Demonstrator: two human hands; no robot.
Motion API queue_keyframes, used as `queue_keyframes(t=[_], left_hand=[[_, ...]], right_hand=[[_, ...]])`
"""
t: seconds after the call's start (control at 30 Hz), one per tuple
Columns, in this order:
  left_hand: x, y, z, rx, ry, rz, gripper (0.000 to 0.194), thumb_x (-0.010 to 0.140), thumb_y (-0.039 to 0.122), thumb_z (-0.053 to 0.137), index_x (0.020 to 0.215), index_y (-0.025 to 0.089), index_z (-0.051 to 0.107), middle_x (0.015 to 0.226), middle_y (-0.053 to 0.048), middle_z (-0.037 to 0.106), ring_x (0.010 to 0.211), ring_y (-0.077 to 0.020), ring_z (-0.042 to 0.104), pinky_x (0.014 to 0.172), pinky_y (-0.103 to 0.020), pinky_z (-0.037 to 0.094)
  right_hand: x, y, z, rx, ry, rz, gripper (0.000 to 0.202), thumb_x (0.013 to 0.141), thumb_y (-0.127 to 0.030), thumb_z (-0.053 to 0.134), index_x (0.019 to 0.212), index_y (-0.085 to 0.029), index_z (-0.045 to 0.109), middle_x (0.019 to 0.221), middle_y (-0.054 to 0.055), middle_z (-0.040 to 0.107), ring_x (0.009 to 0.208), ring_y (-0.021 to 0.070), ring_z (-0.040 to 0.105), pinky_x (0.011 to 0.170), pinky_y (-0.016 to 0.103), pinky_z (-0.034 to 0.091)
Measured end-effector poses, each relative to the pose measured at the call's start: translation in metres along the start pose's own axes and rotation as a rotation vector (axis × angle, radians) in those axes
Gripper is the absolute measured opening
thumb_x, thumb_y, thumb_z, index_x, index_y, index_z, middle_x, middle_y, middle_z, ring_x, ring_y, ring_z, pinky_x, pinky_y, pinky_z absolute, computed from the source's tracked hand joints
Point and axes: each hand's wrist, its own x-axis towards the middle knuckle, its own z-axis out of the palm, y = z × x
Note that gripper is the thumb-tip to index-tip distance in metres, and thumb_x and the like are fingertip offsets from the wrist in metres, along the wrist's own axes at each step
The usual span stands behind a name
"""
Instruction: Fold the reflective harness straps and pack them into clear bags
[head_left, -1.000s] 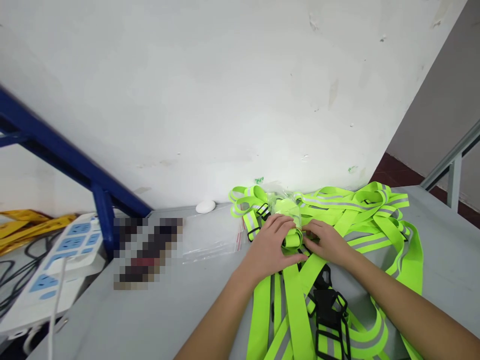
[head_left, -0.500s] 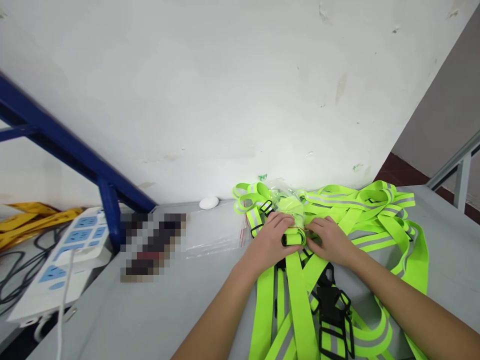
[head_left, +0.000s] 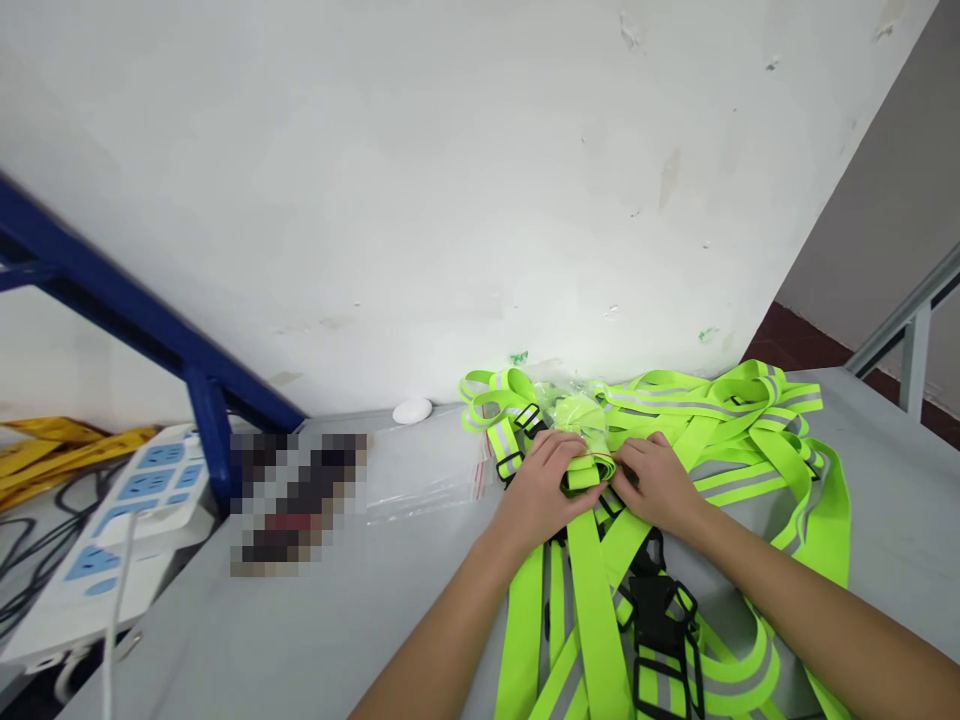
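Bagging the roll [head_left: 587, 473], it appears: left hand [head_left: 536, 487] gripping roll, right hand [head_left: 658, 487] pinching the bag [head_left: 579, 414] at its edge; next push likely calls for holding it wide.

One rolled strap [head_left: 583, 474], one power strip [head_left: 93, 563]
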Motion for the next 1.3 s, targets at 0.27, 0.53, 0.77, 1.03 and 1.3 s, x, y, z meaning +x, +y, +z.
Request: queue_keyframes(t=[0.27, 0.53, 0.77, 1.03, 1.3], left_hand=[[-0.003, -0.001, 0.008, 0.041, -0.005, -0.024, 0.026, 0.084, 0.034, 0.065, 0.103, 0.021, 0.054, 0.106, -0.009, 0.062, 0.105, -0.0233, 0.056, 0.089, -0.040, 0.050], [-0.005, -0.003, 0.012, 0.112, 0.103, -0.085, 0.023, 0.083, 0.029, 0.068, 0.098, 0.022, 0.053, 0.102, -0.007, 0.056, 0.099, -0.0229, 0.053, 0.085, -0.038, 0.048], [-0.002, -0.003, 0.012, 0.212, 0.090, -0.101, 0.030, 0.084, 0.028, 0.063, 0.066, 0.021, 0.041, 0.076, -0.002, 0.049, 0.077, -0.0192, 0.045, 0.070, -0.033, 0.042], [-0.004, -0.010, 0.001, 0.113, -0.119, -0.076, 0.017, 0.085, 0.030, 0.062, 0.095, 0.020, 0.053, 0.106, -0.008, 0.056, 0.102, -0.0234, 0.050, 0.086, -0.036, 0.043], [-0.003, 0.006, 0.008, 0.312, -0.184, 0.009, 0.018, 0.094, 0.023, 0.044, 0.080, 0.019, 0.053, 0.079, -0.001, 0.059, 0.076, -0.0162, 0.054, 0.078, -0.035, 0.032]], right_hand=[[0.000, 0.001, -0.002, 0.004, 0.012, -0.064, 0.023, 0.083, -0.015, 0.045, 0.060, -0.020, 0.045, 0.058, -0.001, 0.049, 0.057, 0.0131, 0.043, 0.066, 0.030, 0.026], [-0.004, -0.013, -0.006, 0.013, 0.047, -0.248, 0.020, 0.078, -0.015, 0.044, 0.059, -0.019, 0.047, 0.056, -0.001, 0.048, 0.056, 0.0132, 0.040, 0.064, 0.031, 0.024], [-0.013, -0.034, -0.005, 0.003, 0.045, -0.325, 0.014, 0.072, -0.015, 0.047, 0.058, -0.019, 0.048, 0.056, -0.001, 0.053, 0.055, 0.0124, 0.042, 0.064, 0.032, 0.023], [-0.008, 0.014, -0.040, -0.111, 0.138, -0.090, 0.023, 0.076, -0.016, 0.049, 0.055, -0.020, 0.041, 0.052, -0.003, 0.047, 0.050, 0.0113, 0.037, 0.066, 0.032, 0.025], [-0.005, 0.027, -0.036, -0.260, 0.148, -0.038, 0.039, 0.081, -0.044, 0.063, 0.107, -0.017, 0.054, 0.097, 0.010, 0.066, 0.089, 0.0265, 0.060, 0.081, 0.037, 0.032]])
